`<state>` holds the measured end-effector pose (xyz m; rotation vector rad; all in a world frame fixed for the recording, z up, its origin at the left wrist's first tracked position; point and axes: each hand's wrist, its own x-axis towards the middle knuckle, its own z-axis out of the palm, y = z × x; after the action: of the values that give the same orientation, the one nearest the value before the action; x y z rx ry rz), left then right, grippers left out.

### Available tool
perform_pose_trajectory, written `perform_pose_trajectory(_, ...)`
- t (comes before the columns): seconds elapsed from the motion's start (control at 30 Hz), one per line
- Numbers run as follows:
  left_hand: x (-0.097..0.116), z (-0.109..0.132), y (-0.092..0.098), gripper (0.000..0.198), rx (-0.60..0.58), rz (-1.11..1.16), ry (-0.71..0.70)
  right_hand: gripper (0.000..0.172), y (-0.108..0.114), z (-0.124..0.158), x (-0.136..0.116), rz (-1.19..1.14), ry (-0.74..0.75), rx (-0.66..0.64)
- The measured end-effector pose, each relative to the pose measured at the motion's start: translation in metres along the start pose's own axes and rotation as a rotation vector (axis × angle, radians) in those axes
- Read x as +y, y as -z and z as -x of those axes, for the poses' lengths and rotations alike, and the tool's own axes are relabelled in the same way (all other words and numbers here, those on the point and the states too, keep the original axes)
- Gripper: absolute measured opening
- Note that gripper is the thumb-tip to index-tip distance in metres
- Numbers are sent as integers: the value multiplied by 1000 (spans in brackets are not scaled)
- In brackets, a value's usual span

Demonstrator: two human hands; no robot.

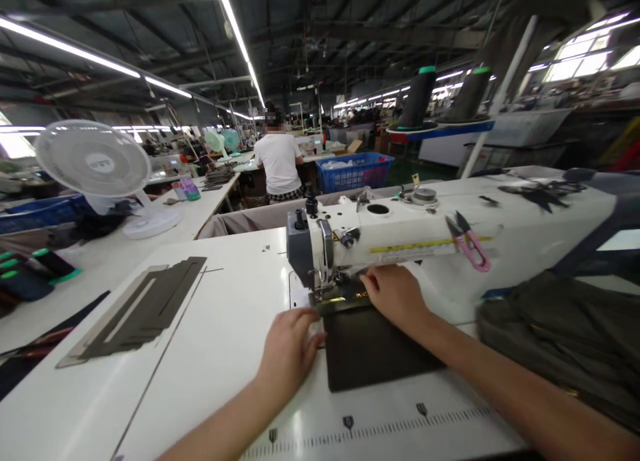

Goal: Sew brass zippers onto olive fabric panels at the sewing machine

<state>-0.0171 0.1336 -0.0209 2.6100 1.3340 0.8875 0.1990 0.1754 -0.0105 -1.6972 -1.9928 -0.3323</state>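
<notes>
A dark rectangular fabric piece (pixel 373 351) lies on the white table under the needle of a white sewing machine (pixel 380 237). My left hand (pixel 290 347) rests palm down at the fabric's left edge, fingers curled onto it. My right hand (pixel 393 291) sits on the fabric's far end just right of the presser foot, fingers bent and pressing down. Pink thread snips (pixel 470 244) lie on the machine's arm.
A stack of dark cut strips (pixel 143 307) lies to the left on the table. A heap of dark green fabric (pixel 560 334) is at the right. A white fan (pixel 95 161) stands on the neighbouring table. A person in a white shirt (pixel 279 164) sits farther back beside a blue crate (pixel 353 171).
</notes>
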Motion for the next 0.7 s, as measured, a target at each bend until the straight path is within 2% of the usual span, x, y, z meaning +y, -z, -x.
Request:
perform_pose_trajectory(0.07,-16,-7,-2,22,-11,-89,-54,18,-5,13,-11,-77,155,-23)
perform_pose_trajectory(0.13,-26,-15,-9,13,-22,-99,-107,17,-11,28,-24,-189,334,-22)
perform_pose_trajectory(0.2,-31,-19,-16,11,-7,-77,-140,24,-20,36,-34,-271,405,-29)
perform_pose_trajectory(0.37,-40,-19,-23,14,32,-17,-211,29,-36,34,-44,-305,351,-85)
perform_pose_trajectory(0.7,-38,-24,-21,19,-24,-95,-307,24,-28,30,-42,-264,344,-130)
